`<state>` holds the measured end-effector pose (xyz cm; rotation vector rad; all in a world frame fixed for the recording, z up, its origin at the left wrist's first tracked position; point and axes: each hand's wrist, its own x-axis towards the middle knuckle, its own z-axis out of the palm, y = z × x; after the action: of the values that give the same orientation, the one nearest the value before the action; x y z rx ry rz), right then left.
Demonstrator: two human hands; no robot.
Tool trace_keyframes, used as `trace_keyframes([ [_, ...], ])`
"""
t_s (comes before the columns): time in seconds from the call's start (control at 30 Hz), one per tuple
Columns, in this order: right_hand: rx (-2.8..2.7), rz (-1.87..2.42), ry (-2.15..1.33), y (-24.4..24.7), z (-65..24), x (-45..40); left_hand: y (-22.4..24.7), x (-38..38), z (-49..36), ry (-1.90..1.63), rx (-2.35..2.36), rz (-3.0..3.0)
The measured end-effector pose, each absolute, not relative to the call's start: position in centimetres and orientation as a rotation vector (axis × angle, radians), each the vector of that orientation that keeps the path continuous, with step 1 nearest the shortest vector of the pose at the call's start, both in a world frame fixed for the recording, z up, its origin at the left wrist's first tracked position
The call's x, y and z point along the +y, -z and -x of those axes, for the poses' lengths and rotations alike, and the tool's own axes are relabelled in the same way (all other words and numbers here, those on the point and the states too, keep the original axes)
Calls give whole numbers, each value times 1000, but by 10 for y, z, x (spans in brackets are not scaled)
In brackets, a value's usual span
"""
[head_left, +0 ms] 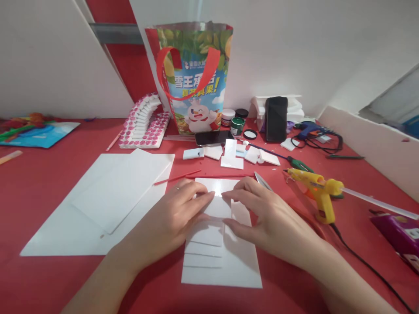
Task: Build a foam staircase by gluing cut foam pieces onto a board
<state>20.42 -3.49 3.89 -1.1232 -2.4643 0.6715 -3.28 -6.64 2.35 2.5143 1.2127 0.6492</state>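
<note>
A white foam board (242, 261) lies flat on the red tabletop in front of me. Along its left half run several overlapping white strips, layered like steps (204, 248). Near the far end, a small white board piece (216, 208) is between my two hands. My left hand (181, 213) is closed on its left side, fingertips on its far edge. From the other side, the fingers and thumb of my right hand (262, 209) grip its right edge. The undersides of my left fingers are partly hidden.
A yellow glue gun (314, 185) with its cord lies to the right, near scissors (262, 181). White sheets (98, 192) lie left. Behind are small board pieces (231, 161), paint jars (237, 126), a phone (276, 120), a stair-shaped model (144, 126) and a bag (196, 83).
</note>
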Motion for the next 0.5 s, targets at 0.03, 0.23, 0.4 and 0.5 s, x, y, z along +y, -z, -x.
trace_keyframes([
  [0.03,-2468,1111,-658,-38,-204,-35,-23,-67,33,-642,1212,-2503],
  [0.23,-2465,1172,-598,-34,-202,-40,-26,-70,40,-688,1322,-2300],
  [0.4,-2452,1250,-673,-30,-198,-47,-25,-65,54,-518,1748,-1660],
  [0.5,-2458,1237,-692,-22,-197,-50,-21,-61,57,-444,1708,-1432],
])
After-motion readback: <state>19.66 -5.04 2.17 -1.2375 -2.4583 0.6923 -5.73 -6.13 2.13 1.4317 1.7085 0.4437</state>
